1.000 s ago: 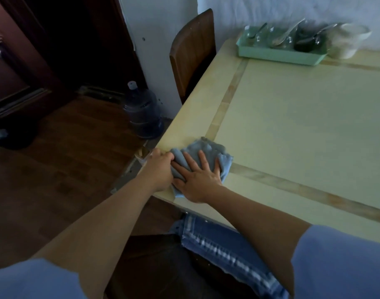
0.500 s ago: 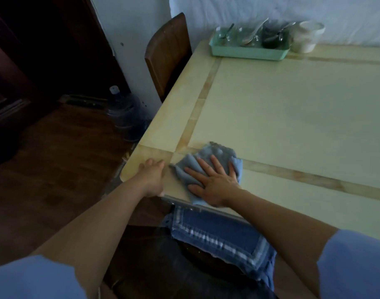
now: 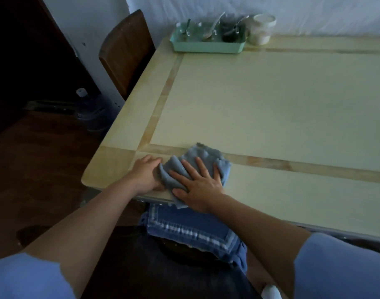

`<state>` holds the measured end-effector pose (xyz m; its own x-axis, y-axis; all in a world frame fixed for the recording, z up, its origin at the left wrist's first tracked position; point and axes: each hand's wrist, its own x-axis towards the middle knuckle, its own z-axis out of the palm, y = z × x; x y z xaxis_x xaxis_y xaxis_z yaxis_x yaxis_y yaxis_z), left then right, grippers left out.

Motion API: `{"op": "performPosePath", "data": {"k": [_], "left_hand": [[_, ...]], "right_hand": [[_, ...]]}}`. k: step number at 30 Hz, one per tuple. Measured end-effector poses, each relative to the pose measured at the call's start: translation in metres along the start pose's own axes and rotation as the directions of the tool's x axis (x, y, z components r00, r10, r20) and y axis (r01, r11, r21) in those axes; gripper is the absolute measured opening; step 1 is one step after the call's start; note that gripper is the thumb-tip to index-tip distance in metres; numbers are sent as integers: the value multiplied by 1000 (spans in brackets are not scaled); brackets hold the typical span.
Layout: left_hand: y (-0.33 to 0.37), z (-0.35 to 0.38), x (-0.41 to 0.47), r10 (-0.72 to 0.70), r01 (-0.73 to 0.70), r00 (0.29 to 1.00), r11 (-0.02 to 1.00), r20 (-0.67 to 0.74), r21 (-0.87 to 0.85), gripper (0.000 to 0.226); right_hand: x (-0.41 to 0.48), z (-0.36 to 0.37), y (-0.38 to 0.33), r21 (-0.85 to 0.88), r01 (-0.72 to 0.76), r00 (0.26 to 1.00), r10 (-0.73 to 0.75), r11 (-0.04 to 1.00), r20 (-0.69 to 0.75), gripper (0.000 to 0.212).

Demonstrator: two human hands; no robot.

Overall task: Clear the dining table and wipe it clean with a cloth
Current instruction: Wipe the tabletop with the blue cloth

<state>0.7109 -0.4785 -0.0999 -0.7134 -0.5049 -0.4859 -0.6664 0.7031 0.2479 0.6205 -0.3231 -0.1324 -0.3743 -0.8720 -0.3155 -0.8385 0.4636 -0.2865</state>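
Note:
A crumpled blue-grey cloth point(image 3: 206, 157) lies near the front left corner of the pale yellow dining table point(image 3: 271, 100). My right hand point(image 3: 198, 183) presses flat on the cloth with fingers spread. My left hand point(image 3: 147, 173) rests on the tabletop at the cloth's left edge, fingers curled against the fabric. One corner of the cloth hangs over the front edge of the table.
At the far left corner stands a mint-green tray point(image 3: 206, 45) with glass dishes and spoons, and a white cup point(image 3: 262, 29) beside it. A brown chair point(image 3: 126, 50) stands at the table's left side. A water jug point(image 3: 92, 111) sits on the floor. Folded denim point(image 3: 191, 227) lies on my lap.
Both hands and the cloth have slid to the right along the front edge, away from the table's corner. My left hand has come back against the cloth.

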Motion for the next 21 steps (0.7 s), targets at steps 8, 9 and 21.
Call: {"op": "performPosePath", "data": {"k": [8,9,21], "left_hand": [[91,20,19,135,-135,991,991,19,13,94],[94,21,20,136,-137,990,990,20,19,95],[126,34,19,117,-119,992,991,45,65,98]], "right_hand": [[-72,-20,131,23,-299,952,299,954,-59,57],[-77,-22,138,37,-342,938,344,939,-49,57],[-87,-5,108,43,-173,980,176,984,-91,56]]}}
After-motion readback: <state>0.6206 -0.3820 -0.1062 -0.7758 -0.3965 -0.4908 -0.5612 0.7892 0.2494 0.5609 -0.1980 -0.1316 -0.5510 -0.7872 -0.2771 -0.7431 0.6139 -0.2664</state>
